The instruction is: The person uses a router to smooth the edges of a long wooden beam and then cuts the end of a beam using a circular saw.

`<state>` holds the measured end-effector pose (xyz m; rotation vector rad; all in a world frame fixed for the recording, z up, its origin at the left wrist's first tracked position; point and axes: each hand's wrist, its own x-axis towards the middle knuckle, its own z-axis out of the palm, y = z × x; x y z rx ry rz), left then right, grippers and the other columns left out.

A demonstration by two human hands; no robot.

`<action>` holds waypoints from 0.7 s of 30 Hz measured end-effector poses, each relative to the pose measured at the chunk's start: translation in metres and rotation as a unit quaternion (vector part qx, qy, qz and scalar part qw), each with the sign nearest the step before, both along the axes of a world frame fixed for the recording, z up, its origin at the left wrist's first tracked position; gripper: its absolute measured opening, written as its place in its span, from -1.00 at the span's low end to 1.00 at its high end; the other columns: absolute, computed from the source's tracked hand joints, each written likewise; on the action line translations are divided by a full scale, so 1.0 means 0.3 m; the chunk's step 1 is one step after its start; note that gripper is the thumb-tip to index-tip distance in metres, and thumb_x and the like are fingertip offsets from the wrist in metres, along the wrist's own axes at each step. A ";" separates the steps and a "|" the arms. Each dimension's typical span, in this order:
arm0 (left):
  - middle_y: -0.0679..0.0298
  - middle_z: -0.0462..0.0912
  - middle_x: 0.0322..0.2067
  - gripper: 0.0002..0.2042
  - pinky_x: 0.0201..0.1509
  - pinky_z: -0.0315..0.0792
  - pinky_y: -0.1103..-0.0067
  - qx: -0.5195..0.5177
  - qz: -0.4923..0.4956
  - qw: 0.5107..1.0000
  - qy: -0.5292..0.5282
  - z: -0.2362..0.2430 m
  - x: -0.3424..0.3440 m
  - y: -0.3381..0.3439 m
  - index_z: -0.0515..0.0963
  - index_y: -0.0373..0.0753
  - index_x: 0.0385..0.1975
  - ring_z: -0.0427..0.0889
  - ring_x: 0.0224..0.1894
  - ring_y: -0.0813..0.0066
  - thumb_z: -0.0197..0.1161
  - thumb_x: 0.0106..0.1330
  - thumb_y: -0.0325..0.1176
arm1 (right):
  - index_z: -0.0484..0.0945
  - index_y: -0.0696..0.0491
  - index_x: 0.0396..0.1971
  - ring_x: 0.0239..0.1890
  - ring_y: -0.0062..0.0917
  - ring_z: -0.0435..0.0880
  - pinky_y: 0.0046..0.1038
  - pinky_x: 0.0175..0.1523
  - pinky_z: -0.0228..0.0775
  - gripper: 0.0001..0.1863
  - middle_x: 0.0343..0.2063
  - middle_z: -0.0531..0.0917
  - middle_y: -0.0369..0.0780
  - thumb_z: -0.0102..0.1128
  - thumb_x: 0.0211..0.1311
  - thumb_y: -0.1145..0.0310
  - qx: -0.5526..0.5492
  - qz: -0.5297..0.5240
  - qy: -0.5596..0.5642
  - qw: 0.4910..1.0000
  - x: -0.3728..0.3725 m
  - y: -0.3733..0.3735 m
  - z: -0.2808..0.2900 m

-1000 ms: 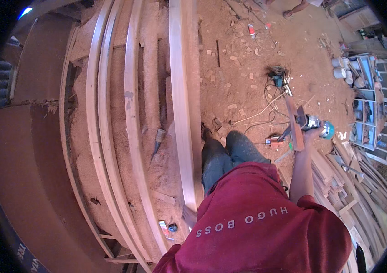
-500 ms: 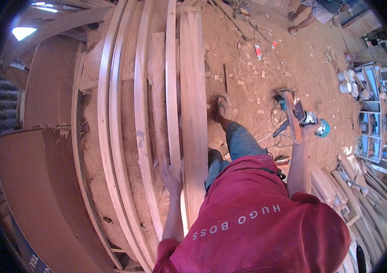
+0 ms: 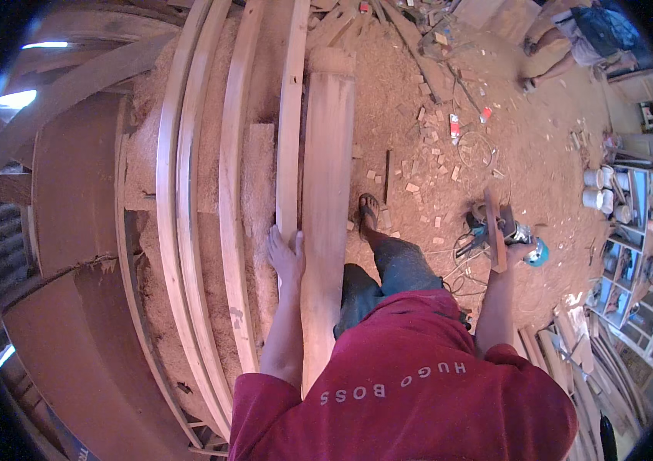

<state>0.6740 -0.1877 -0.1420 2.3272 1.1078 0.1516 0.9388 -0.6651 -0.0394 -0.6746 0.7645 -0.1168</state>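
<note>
Dusty brown floor (image 3: 560,184); pale shelving (image 3: 638,194); bright gaps (image 3: 16,100).

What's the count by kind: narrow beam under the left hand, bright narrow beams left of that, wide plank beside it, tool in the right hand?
Narrow beam under the left hand: 1
Bright narrow beams left of it: 3
Wide plank: 1
Teal-ended tool in the right hand: 1
Total: 6
</note>
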 end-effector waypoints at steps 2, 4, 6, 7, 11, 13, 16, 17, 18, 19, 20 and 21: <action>-0.23 0.31 0.27 -0.17 0.39 0.08 0.02 -0.013 0.000 1.000 -0.021 -0.014 0.017 -0.023 0.16 -0.37 0.37 0.24 0.34 -0.19 0.18 0.30 0.18 | 0.47 0.06 -0.04 -0.09 -0.14 0.64 -0.09 0.10 0.49 -0.35 -0.09 0.65 -0.06 -0.09 0.21 -0.24 0.015 0.007 0.009 1.000 0.093 0.040 0.000; -0.23 0.37 0.22 -0.16 0.35 0.19 0.09 0.027 -0.002 0.999 0.021 -0.023 0.042 -0.037 0.18 -0.39 0.34 0.32 0.30 -0.16 0.26 0.26 0.14 | 0.48 0.07 -0.02 -0.08 -0.13 0.64 -0.08 0.11 0.48 -0.33 -0.08 0.64 -0.05 -0.10 0.21 -0.26 0.013 0.000 0.024 1.000 0.188 0.089 -0.007; -0.23 0.45 0.15 -0.17 0.27 0.31 0.17 -0.036 0.006 0.998 0.052 -0.030 0.078 -0.004 0.22 -0.41 0.29 0.42 0.23 -0.12 0.35 0.20 0.09 | 0.48 0.07 -0.02 -0.08 -0.13 0.63 -0.08 0.11 0.49 -0.31 -0.07 0.64 -0.05 -0.11 0.20 -0.28 -0.018 -0.022 0.040 0.999 0.249 0.157 -0.017; -0.22 0.49 0.11 -0.18 0.22 0.37 0.22 -0.125 0.009 0.990 0.061 0.025 0.117 0.038 0.25 -0.43 0.25 0.48 0.19 -0.09 0.40 0.17 0.07 | 0.48 0.06 -0.04 -0.10 -0.13 0.64 -0.08 0.09 0.49 -0.32 -0.09 0.65 -0.07 -0.11 0.20 -0.28 -0.034 -0.021 0.041 0.998 0.270 0.145 -0.036; -0.05 0.66 -0.22 -0.29 -0.02 0.50 0.32 -0.233 0.027 0.972 -0.027 -0.175 -0.019 0.197 0.45 -0.41 -0.10 0.66 -0.14 0.02 0.60 -0.09 0.01 | 0.48 0.06 -0.08 -0.16 -0.15 0.66 -0.10 0.02 0.52 -0.35 -0.15 0.66 -0.09 -0.13 0.23 -0.26 -0.040 0.014 0.057 0.997 0.384 0.243 -0.110; -0.01 0.65 -0.30 -0.34 -0.06 0.50 0.30 -0.264 0.016 0.964 0.015 -0.190 -0.015 0.192 0.48 -0.38 -0.20 0.65 -0.21 0.02 0.61 -0.14 0.02 | 0.48 0.07 -0.08 -0.18 -0.15 0.67 -0.11 0.00 0.53 -0.36 -0.17 0.67 -0.10 -0.15 0.24 -0.24 0.006 0.050 0.055 0.997 0.405 0.232 -0.132; 0.03 0.62 -0.37 -0.37 -0.10 0.48 0.26 -0.225 -0.009 0.971 0.081 -0.031 0.099 0.158 0.50 -0.32 -0.26 0.60 -0.24 -0.01 0.61 -0.21 0.01 | 0.46 0.07 0.00 -0.19 -0.18 0.65 -0.15 0.00 0.53 -0.22 -0.14 0.66 -0.08 -0.08 0.12 -0.38 -0.058 0.064 0.027 0.996 0.452 0.081 -0.244; 0.03 0.61 -0.35 -0.36 -0.10 0.47 0.24 -0.173 -0.018 0.975 0.135 0.068 0.114 0.125 0.49 -0.31 -0.24 0.59 -0.23 -0.02 0.60 -0.21 0.01 | 0.48 0.09 -0.08 -0.18 -0.17 0.68 -0.14 -0.02 0.54 -0.36 -0.18 0.67 -0.08 -0.13 0.23 -0.22 -0.082 0.039 0.041 0.995 0.455 0.152 -0.212; 0.03 0.60 -0.34 -0.36 -0.10 0.46 0.23 -0.123 -0.026 0.975 0.184 0.133 0.112 0.079 0.49 -0.29 -0.23 0.58 -0.21 -0.03 0.60 -0.22 0.01 | 0.48 0.09 -0.08 -0.19 -0.18 0.68 -0.15 -0.01 0.54 -0.36 -0.18 0.67 -0.09 -0.12 0.24 -0.22 -0.079 0.033 0.047 0.995 0.460 0.205 -0.182; 0.02 0.58 -0.30 -0.33 -0.09 0.44 0.20 -0.095 -0.004 0.981 0.169 0.135 0.067 0.024 0.47 -0.29 -0.19 0.55 -0.17 -0.05 0.58 -0.21 0.03 | 0.48 0.10 -0.07 -0.19 -0.18 0.68 -0.15 -0.01 0.55 -0.36 -0.18 0.67 -0.09 -0.12 0.24 -0.22 -0.073 0.028 0.052 0.996 0.473 0.251 -0.156; 0.00 0.56 -0.26 -0.31 -0.08 0.42 0.16 -0.068 0.017 0.986 0.151 0.130 0.010 -0.040 0.45 -0.29 -0.16 0.52 -0.13 -0.08 0.57 -0.20 0.05 | 0.48 0.10 -0.07 -0.20 -0.19 0.69 -0.15 -0.01 0.55 -0.36 -0.18 0.67 -0.10 -0.12 0.24 -0.22 -0.070 0.022 0.055 0.996 0.487 0.265 -0.139; -0.01 0.54 -0.22 -0.30 -0.05 0.41 0.16 -0.054 0.010 0.988 0.143 0.127 -0.018 -0.102 0.42 -0.29 -0.14 0.49 -0.10 -0.08 0.56 -0.18 0.06 | 0.50 0.09 -0.11 -0.24 -0.20 0.70 -0.15 -0.03 0.57 -0.37 -0.22 0.69 -0.11 -0.11 0.24 -0.22 -0.054 0.051 0.031 0.997 0.500 0.186 -0.168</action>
